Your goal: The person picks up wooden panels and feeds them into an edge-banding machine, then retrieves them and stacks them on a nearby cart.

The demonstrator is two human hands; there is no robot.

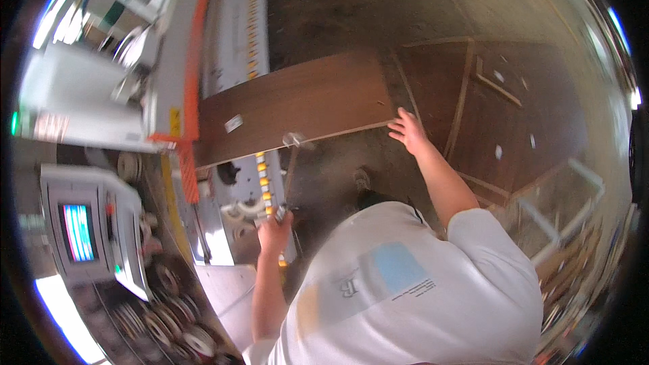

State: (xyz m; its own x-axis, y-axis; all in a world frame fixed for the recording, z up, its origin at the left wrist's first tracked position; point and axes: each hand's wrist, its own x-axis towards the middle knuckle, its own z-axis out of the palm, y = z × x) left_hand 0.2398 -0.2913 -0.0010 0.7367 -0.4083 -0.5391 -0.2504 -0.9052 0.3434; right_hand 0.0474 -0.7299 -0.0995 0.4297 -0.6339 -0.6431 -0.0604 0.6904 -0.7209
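Note:
A long brown wood-grain board (297, 105) lies across the roller track of a machine, its left end under the machine's orange-edged guard. A small white label (233, 124) sits on its top face. My right hand (410, 132) is at the board's near right corner, fingers spread and thumb side toward the edge; I cannot tell whether it touches. Lower down, beside the yellow rollers (263, 179), my left hand (273, 232) is closed around a small dark metallic part that its fingers mostly hide. A blurred clear piece (293, 139) is at the board's near edge.
On the left stands the machine's white housing with an orange guard (191, 94). A control panel with a lit screen (78, 232) is nearer, above several rolls of edging (159, 328). More brown panels (520, 105) lie to the right, beside a pale metal frame (574, 209).

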